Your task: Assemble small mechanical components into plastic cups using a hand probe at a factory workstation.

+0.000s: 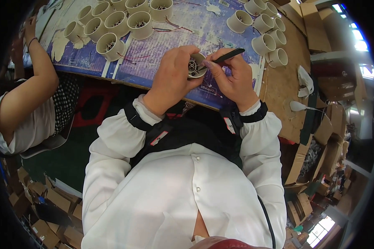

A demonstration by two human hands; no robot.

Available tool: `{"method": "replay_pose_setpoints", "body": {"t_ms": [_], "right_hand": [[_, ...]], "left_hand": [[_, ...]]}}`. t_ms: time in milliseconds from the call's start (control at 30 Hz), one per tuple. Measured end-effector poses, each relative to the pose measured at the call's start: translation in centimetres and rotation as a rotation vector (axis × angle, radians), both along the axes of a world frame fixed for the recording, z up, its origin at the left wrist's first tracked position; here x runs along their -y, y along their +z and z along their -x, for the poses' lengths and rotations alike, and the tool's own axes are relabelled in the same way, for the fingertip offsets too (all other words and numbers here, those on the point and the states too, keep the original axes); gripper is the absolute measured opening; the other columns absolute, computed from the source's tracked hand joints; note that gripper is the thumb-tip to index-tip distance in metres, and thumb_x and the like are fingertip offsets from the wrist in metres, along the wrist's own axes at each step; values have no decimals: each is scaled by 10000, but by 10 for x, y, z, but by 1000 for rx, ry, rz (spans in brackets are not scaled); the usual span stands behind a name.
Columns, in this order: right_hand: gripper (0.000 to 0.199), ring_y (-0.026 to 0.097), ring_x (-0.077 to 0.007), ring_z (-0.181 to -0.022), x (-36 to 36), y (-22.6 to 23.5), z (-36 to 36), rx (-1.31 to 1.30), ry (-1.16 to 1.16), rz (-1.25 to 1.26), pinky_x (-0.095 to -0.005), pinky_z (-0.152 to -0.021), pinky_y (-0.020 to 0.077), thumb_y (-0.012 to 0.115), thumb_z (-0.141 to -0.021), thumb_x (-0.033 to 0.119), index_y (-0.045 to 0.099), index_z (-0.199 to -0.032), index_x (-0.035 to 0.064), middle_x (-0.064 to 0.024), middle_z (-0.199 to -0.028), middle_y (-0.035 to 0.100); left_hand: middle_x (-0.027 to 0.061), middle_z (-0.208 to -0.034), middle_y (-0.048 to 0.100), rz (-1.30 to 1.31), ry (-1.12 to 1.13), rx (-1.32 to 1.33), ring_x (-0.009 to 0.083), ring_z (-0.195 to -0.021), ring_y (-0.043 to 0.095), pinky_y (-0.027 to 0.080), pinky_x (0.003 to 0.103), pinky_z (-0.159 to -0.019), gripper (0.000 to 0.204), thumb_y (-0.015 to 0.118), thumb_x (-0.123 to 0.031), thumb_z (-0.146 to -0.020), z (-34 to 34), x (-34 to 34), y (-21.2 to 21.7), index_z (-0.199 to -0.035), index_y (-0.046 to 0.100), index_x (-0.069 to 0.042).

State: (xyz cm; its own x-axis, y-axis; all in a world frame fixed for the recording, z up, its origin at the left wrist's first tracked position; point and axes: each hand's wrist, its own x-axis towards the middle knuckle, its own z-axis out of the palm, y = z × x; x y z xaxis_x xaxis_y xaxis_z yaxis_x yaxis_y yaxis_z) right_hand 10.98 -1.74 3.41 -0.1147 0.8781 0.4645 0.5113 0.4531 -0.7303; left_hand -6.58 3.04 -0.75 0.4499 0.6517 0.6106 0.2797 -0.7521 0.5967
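Note:
My left hand (170, 76) is wrapped round a white cup-shaped housing (200, 74), tilted so that its mouth faces me, at the near edge of the table. Inside it a round metal part (192, 65) is partly visible. Between the thumb and fingers of my right hand (235, 78) are black tweezers (230, 54). Their tip reaches into the mouth of the housing; what it touches there is too small to tell.
Similar white housings (140, 25) with metal parts and wires stand at the back left. Several more housings (264, 44) are at the right on the blue-and-white tabletop (153, 54). A white squeeze bottle (297, 106) lies on cardboard. At the left is another person's arm (35, 87).

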Motion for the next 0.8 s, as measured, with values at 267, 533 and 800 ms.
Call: {"method": "replay_pose_setpoints", "body": {"t_ms": [267,533,800], "right_hand": [[139,645,-139,-801,0,3,1,98,7,-22,-251,-710,522,676,-885,51,615,-1001,3,-82,-954,657],[150,644,-130,-816,1,1,1,-23,-8,32,-250,-729,525,655,-900,41,602,-1031,-10,-77,-960,653],[174,655,-135,-851,1,-2,1,-51,-1,51,-246,-749,532,644,-908,37,580,-1060,-21,-85,-978,650]], "left_hand": [[145,-1089,584,77,7,-6,356,-1034,555,439,422,-895,656,818,-61,-632,0,1,0,-1198,487,-47],[149,-1083,587,72,15,-4,354,-1028,562,446,420,-888,639,815,-71,-648,0,1,2,-1195,487,-45],[149,-1072,586,69,18,4,356,-1012,567,452,423,-872,635,815,-77,-652,-1,1,0,-1192,484,-44]]}}
